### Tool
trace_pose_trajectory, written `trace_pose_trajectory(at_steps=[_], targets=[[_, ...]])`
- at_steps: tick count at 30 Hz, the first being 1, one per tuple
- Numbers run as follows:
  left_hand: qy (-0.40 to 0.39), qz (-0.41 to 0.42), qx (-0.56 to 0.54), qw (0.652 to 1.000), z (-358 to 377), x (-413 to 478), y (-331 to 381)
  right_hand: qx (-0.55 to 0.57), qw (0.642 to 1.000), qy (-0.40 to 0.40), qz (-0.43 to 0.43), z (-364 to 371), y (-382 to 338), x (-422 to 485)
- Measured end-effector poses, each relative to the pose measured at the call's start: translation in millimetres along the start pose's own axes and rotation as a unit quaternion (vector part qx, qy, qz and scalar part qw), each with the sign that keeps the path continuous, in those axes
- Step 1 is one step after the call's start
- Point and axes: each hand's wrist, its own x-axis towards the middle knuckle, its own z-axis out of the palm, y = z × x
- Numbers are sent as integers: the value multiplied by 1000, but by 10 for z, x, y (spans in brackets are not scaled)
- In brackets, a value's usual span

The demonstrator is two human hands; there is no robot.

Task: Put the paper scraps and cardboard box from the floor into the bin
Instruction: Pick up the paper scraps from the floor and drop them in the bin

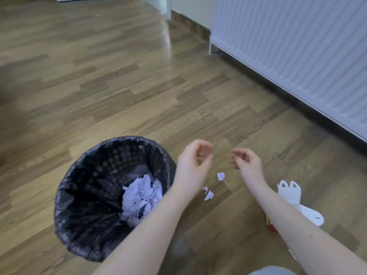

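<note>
A round bin (pixel 83 171) lined with a black bag stands on the wooden floor at lower left, with a heap of white paper scraps (pixel 141 199) inside it. My left hand (pixel 195 157) hovers just right of the bin's rim, fingers loosely curled and holding nothing. My right hand (pixel 245 160) hangs beside it, also loosely curled with nothing in it. Under the hands, a crumpled scrap (pixel 221 176) and two smaller scraps (pixel 208 194) lie on the floor. A flattened white cardboard box (pixel 297 201) lies partly hidden behind my right forearm.
A white radiator (pixel 297 46) runs along the wall at upper right, close above the floor. A small red and yellow item (pixel 270 225) peeks out beside my right forearm. Wooden floor (pixel 99 76) stretches away to the left and back.
</note>
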Motion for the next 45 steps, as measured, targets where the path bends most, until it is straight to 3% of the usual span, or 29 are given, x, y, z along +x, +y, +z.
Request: trace_pose_trajectory(at_steps=[4,6,14,19,29,31,34,39,45], targets=[[-54,-102,88,989,575,-60,-678,-67,989,-43,124,-108,803,184],[-73,-139,132,979,723,-60,-1060,-96,982,-64,147,-86,1131,282],[-106,-164,255,947,1009,115,-2049,-213,972,-67,78,162,1678,782],[-120,-193,265,937,1167,167,-2225,-275,958,-58,57,266,1827,838],[-86,-202,274,936,1243,57,-2197,-290,954,-30,70,317,1862,805],[-60,-202,259,942,1194,16,-2095,-253,964,-18,78,328,1800,754],[-13,-202,217,955,1099,-64,-1807,-99,990,-14,97,279,1581,547],[57,-190,87,976,836,-135,-1129,98,990,-33,92,130,860,53],[145,-57,45,987,170,-99,-236,189,975,-117,9,362,-280,-453]])
